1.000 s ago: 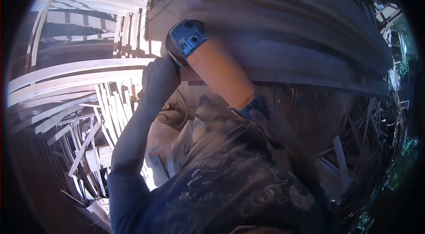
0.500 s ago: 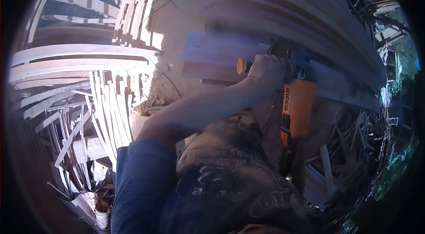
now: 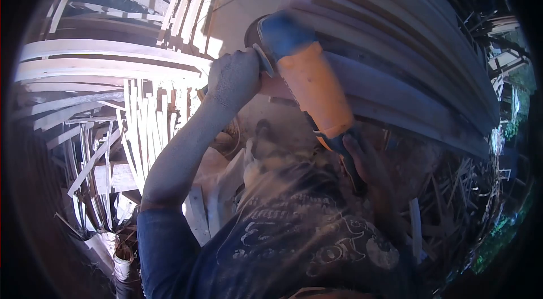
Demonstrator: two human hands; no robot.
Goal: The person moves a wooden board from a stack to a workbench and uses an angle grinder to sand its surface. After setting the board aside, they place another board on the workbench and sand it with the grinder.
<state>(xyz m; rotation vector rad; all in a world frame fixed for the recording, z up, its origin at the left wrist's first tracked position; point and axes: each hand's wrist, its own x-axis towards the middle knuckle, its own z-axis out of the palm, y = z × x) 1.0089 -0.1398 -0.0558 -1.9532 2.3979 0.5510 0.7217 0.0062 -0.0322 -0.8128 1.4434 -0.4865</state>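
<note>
An orange and black angle grinder [image 3: 317,87] slants across the middle of the view, its head up and to the left. My left hand [image 3: 235,75] is closed round the side handle, beside the guard-like plate near the head. My right hand [image 3: 365,160] is wrapped round the rear grip, its fingers partly hidden by the tool. The round disc shows only as a dark edge at the far side of the head. Behind the grinder lies a long reddish board [image 3: 362,78], overlapped by the tool's body in this view.
Long planks [image 3: 390,10] are stacked at the upper right. Sunlit timber lengths [image 3: 107,64] and upright strips [image 3: 147,112] stand on the left. Wood offcuts [image 3: 447,203] lie in a heap at the lower right. A white bucket [image 3: 122,265] sits at the lower left.
The grinder has moved left and up from the board, and its body has tilted. My left hand has moved left with it. My right hand now shows on the rear grip.
</note>
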